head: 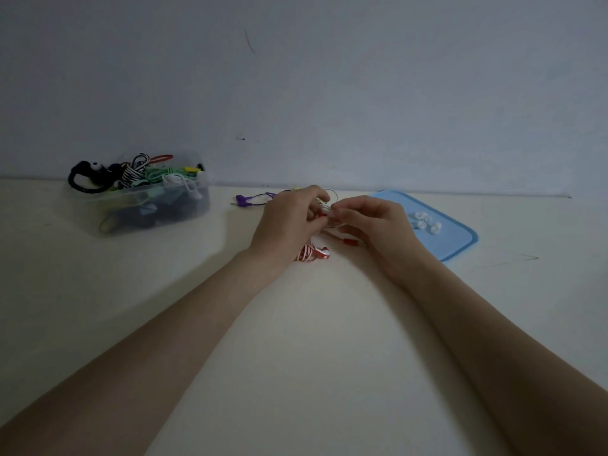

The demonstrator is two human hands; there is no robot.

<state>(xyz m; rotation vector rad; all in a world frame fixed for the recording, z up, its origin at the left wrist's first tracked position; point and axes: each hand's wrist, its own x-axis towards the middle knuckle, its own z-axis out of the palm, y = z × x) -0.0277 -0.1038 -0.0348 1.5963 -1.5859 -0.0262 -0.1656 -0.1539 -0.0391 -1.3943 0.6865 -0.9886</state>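
Earphones [312, 253] with a red-and-white striped cord lie in a loose bundle at the middle of the tabletop [296, 340], one red bud showing just beneath the left hand [289, 222]. That hand is curled and pinches a red piece of the earphones lifted off the surface. The right hand [373, 223] meets it fingertip to fingertip, pinching at the same spot. What sits between its fingertips is too small to make out. A red plug [350, 240] rests below the right hand. Purple earphones [245, 201] lie just behind the left hand. Well to the left stands a clear box [187, 210] heaped with coiled cables. To the right, a blue lid [455, 240] carries small white ear tips [424, 222].
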